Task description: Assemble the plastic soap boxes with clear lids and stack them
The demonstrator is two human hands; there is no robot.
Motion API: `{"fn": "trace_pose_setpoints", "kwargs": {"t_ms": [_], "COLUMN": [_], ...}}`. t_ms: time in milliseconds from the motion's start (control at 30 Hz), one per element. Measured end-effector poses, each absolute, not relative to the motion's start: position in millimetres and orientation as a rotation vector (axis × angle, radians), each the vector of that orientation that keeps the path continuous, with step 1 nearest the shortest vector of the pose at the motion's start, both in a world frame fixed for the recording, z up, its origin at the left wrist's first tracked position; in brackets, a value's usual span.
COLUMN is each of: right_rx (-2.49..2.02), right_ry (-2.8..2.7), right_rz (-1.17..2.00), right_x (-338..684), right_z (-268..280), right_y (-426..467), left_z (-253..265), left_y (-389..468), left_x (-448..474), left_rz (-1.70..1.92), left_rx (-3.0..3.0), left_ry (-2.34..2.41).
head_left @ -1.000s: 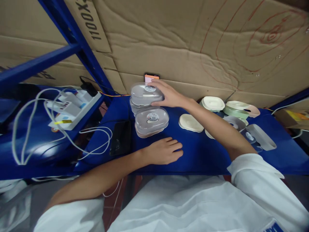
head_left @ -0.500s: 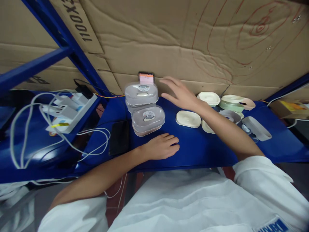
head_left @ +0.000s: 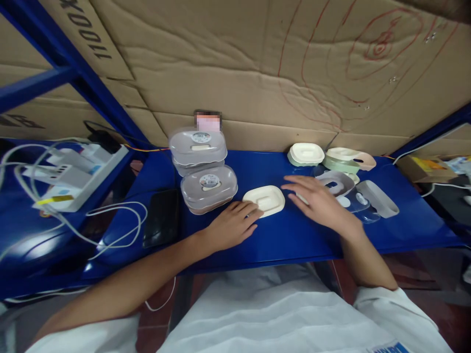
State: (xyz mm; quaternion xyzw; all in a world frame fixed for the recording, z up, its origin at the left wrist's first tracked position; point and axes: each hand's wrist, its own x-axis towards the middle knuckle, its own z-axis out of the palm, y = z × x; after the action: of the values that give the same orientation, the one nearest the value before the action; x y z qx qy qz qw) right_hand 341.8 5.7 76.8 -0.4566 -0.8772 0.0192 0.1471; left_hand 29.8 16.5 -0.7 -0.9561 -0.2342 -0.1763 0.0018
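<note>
My left hand (head_left: 235, 225) lies palm down on the blue table, its fingertips touching the near left edge of a cream oval plastic tray (head_left: 270, 200). Its thumb is apart from the tray. My right hand (head_left: 316, 200) is open, fingers stretched left over a second cream piece (head_left: 302, 198), mostly hidden beneath it; contact cannot be made out. Left of the tray stands a lidded box with a clear cover (head_left: 211, 184) and a round label. Behind that box are stacked similar clear-covered boxes (head_left: 197, 146).
Behind my right hand stand a cream-topped green box (head_left: 306, 154) and another green piece (head_left: 342, 161). Grey parts (head_left: 378, 198) and clear covers lie to the right. A dark phone-like slab (head_left: 161, 218), white cables and a power strip (head_left: 91, 171) occupy the left. Cardboard (head_left: 239, 73) backs the table.
My right hand has moved from beside the stacked boxes to the right, over the cream pieces. My left hand now touches the cream tray, which lies slightly nearer. The camera view has shifted.
</note>
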Motion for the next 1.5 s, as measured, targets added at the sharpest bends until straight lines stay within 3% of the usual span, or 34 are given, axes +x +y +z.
{"fn": "trace_pose_setpoints", "kwargs": {"t_ms": [200, 367, 433, 633, 800, 1033, 1233, 1367, 1500], "right_rx": [-2.12, -1.826, -1.589, -1.218, -1.178, -1.372, -1.791, -1.522, -1.28], "right_ry": [-2.313, -2.33, -2.194, -1.457, -1.065, -1.345, -1.958, -2.195, -2.496], "right_rz": [-0.293, -0.21, -0.001, 1.045, 1.327, 1.122, 0.321, 0.048, 0.12], "right_x": [410, 383, 362, 323, 330, 347, 349, 334, 321], "right_z": [82, 82, 79, 52, 36, 27, 34, 33, 22], "right_y": [7, 18, 18, 29, 50, 55, 40, 37, 40], "left_z": [4, 4, 4, 8, 12, 12, 10, 8, 8], "left_y": [21, 25, 26, 21, 15, 15, 18, 21, 22], "left_x": [29, 26, 25, 22, 22, 21, 21, 20, 19], "left_rz": [-0.528, -0.551, -0.545, -0.461, -0.42, -0.401, -0.427, -0.434, -0.432], "left_rx": [-3.015, -2.985, -2.977, -3.023, -3.025, -3.005, -3.0, -3.002, -3.006], "left_ry": [-0.72, -0.723, -0.712, -0.553, -0.365, -0.371, -0.37, -0.379, -0.386]}}
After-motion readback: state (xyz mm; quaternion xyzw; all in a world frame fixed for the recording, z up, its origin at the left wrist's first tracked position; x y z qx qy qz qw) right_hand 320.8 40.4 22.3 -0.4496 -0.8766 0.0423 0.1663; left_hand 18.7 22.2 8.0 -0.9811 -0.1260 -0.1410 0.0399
